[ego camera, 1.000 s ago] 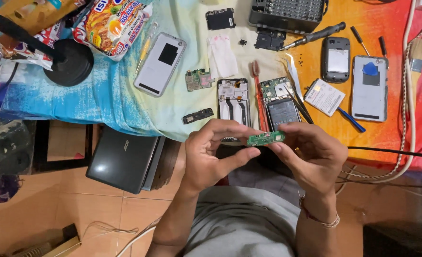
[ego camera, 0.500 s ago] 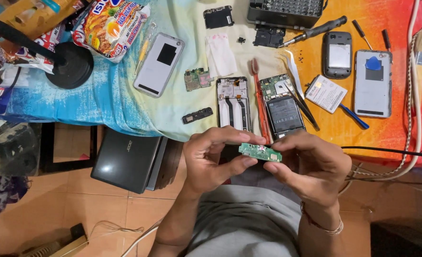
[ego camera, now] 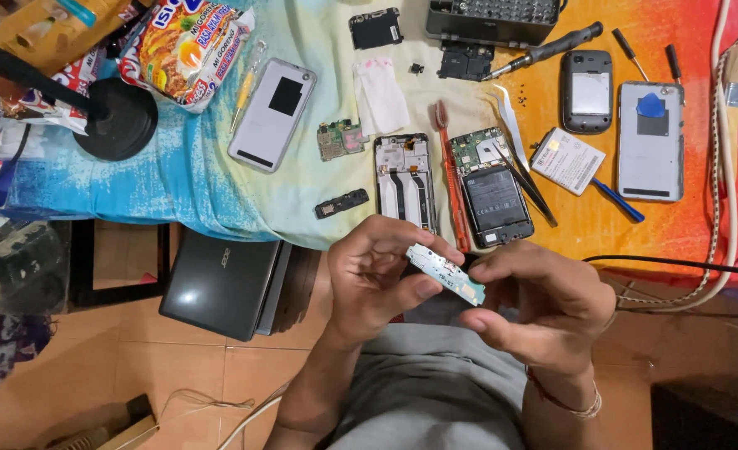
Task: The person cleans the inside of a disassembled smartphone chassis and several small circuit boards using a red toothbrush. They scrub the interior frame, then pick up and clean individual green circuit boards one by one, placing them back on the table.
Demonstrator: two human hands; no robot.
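- One small circuit board (ego camera: 446, 274), green and white, held in the air above the lap, just below the table edge (ego camera: 244, 227).
- Left hand (ego camera: 377, 279): thumb and fingers pinched on the board's upper-left end.
- Right hand (ego camera: 544, 304): fingertips closed on its lower-right end.
- Handling, judged: light, thin, stiff, fragile; best held by the edges, off the components.
- Long axis: diagonal, upper left to lower right; populated face up toward the camera.

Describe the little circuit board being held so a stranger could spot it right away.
Start at the cloth-covered table strewn with opened phones, then drop to its near edge, where the left hand and right hand meet. Pinched between their fingertips is the small circuit board: a narrow, pale green strip, tilted, the only part lifted off the table.
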